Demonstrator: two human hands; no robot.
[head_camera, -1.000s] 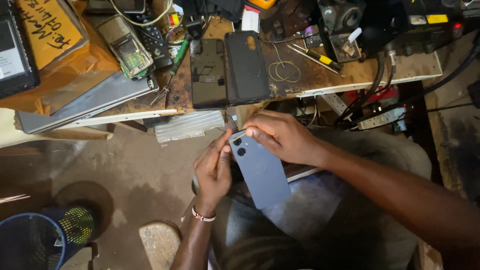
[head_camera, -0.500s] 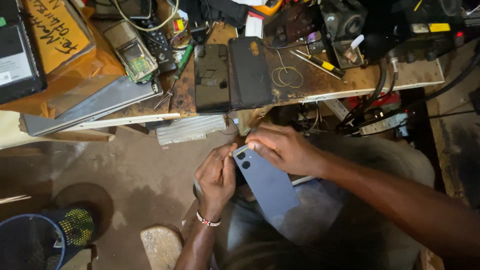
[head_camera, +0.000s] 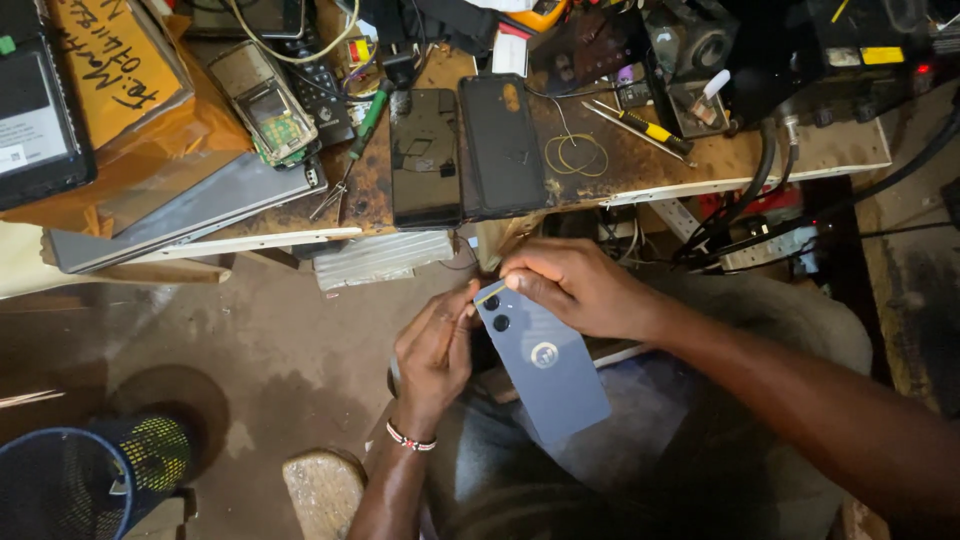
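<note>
Your right hand (head_camera: 580, 290) is closing its fingertips on a thin, pale pick-like sliver (head_camera: 490, 293) and pressing it against the top edge of the dark blue phone (head_camera: 545, 360), right at the corner nearest the camera lenses. Your left hand (head_camera: 435, 355) is gripping the phone along its left edge, thumb and fingers curled around the side, a beaded band sitting on the wrist below it. The phone is lying back side up and tilted, its two lenses toward the desk (head_camera: 800, 160) and its lower end resting over your lap, between your two hands.

Beyond the phone's top end, two black phones are lying side by side on the desk: one with its screen up (head_camera: 425, 160) and, just beside it on the right, a black one with its back up (head_camera: 503, 145). Right of that pair a loop of thin wire (head_camera: 575, 153) is lying flat, and past it a yellow-handled screwdriver (head_camera: 640, 127). Left of the pair a grey laptop (head_camera: 185, 215) is sticking out over the desk's edge, with an opened handset showing its green board (head_camera: 265, 100) lying above it. Well away from the phone, down by the floor on your left, a blue mesh bin (head_camera: 70, 485) is standing.
</note>
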